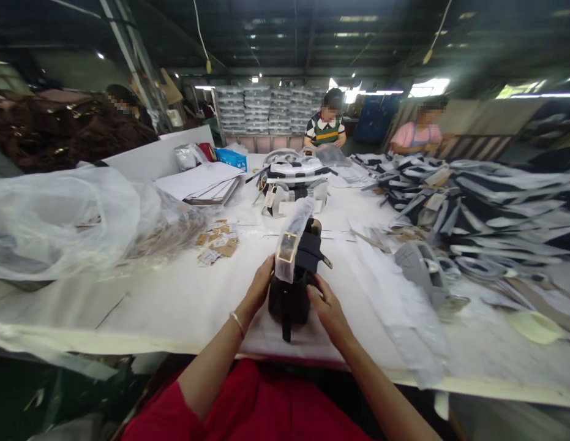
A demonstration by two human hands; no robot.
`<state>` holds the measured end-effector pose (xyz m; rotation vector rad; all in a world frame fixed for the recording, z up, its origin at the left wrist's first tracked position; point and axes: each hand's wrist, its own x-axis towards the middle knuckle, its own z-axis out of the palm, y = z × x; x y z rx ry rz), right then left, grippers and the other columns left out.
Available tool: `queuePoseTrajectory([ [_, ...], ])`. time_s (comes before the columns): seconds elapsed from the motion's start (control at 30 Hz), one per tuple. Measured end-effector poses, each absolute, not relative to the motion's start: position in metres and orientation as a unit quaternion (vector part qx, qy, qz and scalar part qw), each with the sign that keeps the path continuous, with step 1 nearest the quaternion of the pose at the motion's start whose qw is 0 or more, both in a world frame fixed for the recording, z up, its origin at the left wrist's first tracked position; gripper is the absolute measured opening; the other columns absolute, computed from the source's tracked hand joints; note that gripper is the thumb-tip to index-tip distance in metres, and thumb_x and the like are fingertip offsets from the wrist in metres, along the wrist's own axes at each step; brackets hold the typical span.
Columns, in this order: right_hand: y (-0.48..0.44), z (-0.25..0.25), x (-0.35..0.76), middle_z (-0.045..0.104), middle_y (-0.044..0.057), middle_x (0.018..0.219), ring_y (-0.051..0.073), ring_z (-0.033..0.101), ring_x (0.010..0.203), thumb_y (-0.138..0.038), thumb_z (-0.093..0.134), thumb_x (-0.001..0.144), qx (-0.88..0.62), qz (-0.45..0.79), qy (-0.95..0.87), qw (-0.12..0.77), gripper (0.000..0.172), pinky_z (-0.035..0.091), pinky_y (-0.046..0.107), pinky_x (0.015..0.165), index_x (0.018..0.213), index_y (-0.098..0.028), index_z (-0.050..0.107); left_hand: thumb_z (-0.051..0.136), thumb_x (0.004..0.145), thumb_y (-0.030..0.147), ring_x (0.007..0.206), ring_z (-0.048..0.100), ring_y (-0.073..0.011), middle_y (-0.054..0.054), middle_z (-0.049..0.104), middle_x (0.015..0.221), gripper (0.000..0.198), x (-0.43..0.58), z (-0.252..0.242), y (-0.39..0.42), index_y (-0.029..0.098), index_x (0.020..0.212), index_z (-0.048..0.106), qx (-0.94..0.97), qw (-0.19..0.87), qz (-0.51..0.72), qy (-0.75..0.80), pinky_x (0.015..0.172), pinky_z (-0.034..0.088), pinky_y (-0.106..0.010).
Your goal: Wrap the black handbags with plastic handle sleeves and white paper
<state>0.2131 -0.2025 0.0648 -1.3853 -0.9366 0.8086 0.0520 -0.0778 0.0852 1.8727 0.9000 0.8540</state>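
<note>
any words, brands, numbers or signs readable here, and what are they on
No text can be read anywhere.
Loose tags on the table: too small and blurred.
Blue box: pale marks, too blurred.
Hang tag on the bag farther back: too small.
Black bag: no lettering visible.

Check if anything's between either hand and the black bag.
Nothing visible is. The left hand is at the left side of the black bag, the right hand at its right. The plastic-wrapped strap rises above the bag's body.
</note>
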Motion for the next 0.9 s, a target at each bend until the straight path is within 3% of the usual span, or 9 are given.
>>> queuePoseTrajectory([
  [0.13, -0.224, 0.044, 0.201, 0.051, 0.008, 0.145, 0.027, 0.050, 0.132, -0.042, 0.066, 0.083, -0.585, 0.364, -0.407, 0.600, 0.059, 0.044, 0.044, 0.109, 0.138, -0.024, 0.054, 0.031, 0.100, 0.045, 0.141, 0.040, -0.0265, -0.014, 0.040, 0.154, 0.054, 0.009, 0.073, -0.129, 0.017, 0.147, 0.034, 0.712, 0.452, 0.391, 0.368, 0.115, 0.037, -0.044],
  [0.3, -0.230, 0.025, 0.190, 0.047, 0.010, 0.149, 0.028, 0.043, 0.137, -0.036, 0.065, 0.081, -0.617, 0.287, -0.457, 0.573, 0.063, 0.033, 0.049, 0.117, 0.141, -0.022, 0.050, 0.065, 0.084, 0.041, 0.146, 0.026, -0.0314, -0.014, 0.028, 0.159, 0.083, 0.017, 0.061, -0.170, 0.020, 0.152, 0.023, 0.742, 0.380, 0.398, 0.383, 0.121, 0.023, -0.050],
  [0.4, -0.230, 0.020, 0.192, 0.048, 0.011, 0.147, 0.029, 0.043, 0.137, -0.033, 0.065, 0.081, -0.624, 0.247, -0.492, 0.555, 0.064, 0.031, 0.051, 0.118, 0.141, -0.021, 0.049, 0.067, 0.080, 0.036, 0.142, 0.034, -0.0310, -0.014, 0.037, 0.153, 0.083, 0.037, 0.063, -0.164, 0.018, 0.150, 0.025, 0.728, 0.348, 0.401, 0.433, 0.119, 0.027, -0.048],
  [0.5, -0.239, 0.020, 0.200, 0.056, 0.009, 0.139, 0.027, 0.052, 0.129, -0.025, 0.062, 0.081, -0.614, 0.244, -0.526, 0.535, 0.057, 0.039, 0.049, 0.113, 0.138, -0.022, 0.053, 0.066, 0.079, 0.034, 0.134, 0.046, -0.0294, -0.014, 0.048, 0.144, 0.078, 0.042, 0.071, -0.152, 0.018, 0.146, 0.031, 0.753, 0.310, 0.377, 0.440, 0.113, 0.036, -0.046],
  [0.6, -0.260, 0.023, 0.211, 0.069, 0.007, 0.119, 0.024, 0.063, 0.112, -0.022, 0.060, 0.084, -0.601, 0.237, -0.564, 0.514, 0.036, 0.049, 0.043, 0.103, 0.119, -0.025, 0.068, 0.062, 0.080, 0.038, 0.124, 0.056, -0.0284, -0.014, 0.053, 0.139, 0.071, 0.033, 0.086, -0.151, 0.019, 0.143, 0.034, 0.790, 0.246, 0.319, 0.462, 0.102, 0.046, -0.044],
  [0.67, -0.278, 0.026, 0.221, 0.073, 0.006, 0.105, 0.023, 0.066, 0.102, -0.024, 0.059, 0.087, -0.597, 0.219, -0.581, 0.509, 0.023, 0.053, 0.039, 0.095, 0.105, -0.025, 0.074, 0.057, 0.084, 0.043, 0.113, 0.063, -0.0281, -0.014, 0.060, 0.130, 0.057, 0.025, 0.096, -0.155, 0.019, 0.134, 0.043, 0.801, 0.203, 0.244, 0.508, 0.088, 0.052, -0.040],
  [0.73, -0.297, 0.030, 0.233, 0.074, 0.005, 0.094, 0.021, 0.068, 0.091, -0.027, 0.056, 0.091, -0.614, 0.196, -0.573, 0.507, 0.020, 0.055, 0.035, 0.085, 0.097, -0.025, 0.075, 0.049, 0.088, 0.046, 0.094, 0.069, -0.0275, -0.009, 0.071, 0.104, 0.035, 0.020, 0.104, -0.158, 0.021, 0.111, 0.057, 0.817, 0.171, 0.135, 0.534, 0.074, 0.051, -0.037],
  [0.8, -0.317, 0.036, 0.249, 0.074, 0.004, 0.088, 0.021, 0.068, 0.084, -0.031, 0.058, 0.091, -0.652, 0.166, -0.542, 0.503, 0.018, 0.055, 0.033, 0.079, 0.093, -0.026, 0.075, 0.044, 0.090, 0.046, 0.081, 0.070, -0.0264, -0.005, 0.073, 0.085, 0.028, 0.019, 0.106, -0.162, 0.023, 0.094, 0.061, 0.831, 0.151, 0.062, 0.532, 0.067, 0.048, -0.033],
  [0.9, -0.342, 0.049, 0.283, 0.073, 0.004, 0.080, 0.022, 0.067, 0.078, -0.041, 0.063, 0.086, -0.720, 0.120, -0.465, 0.501, 0.019, 0.052, 0.033, 0.075, 0.082, -0.025, 0.073, 0.044, 0.089, 0.044, 0.077, 0.071, -0.0250, -0.005, 0.074, 0.080, 0.028, 0.023, 0.099, -0.166, 0.023, 0.094, 0.063, 0.829, 0.186, 0.066, 0.523, 0.065, 0.047, -0.030],
])
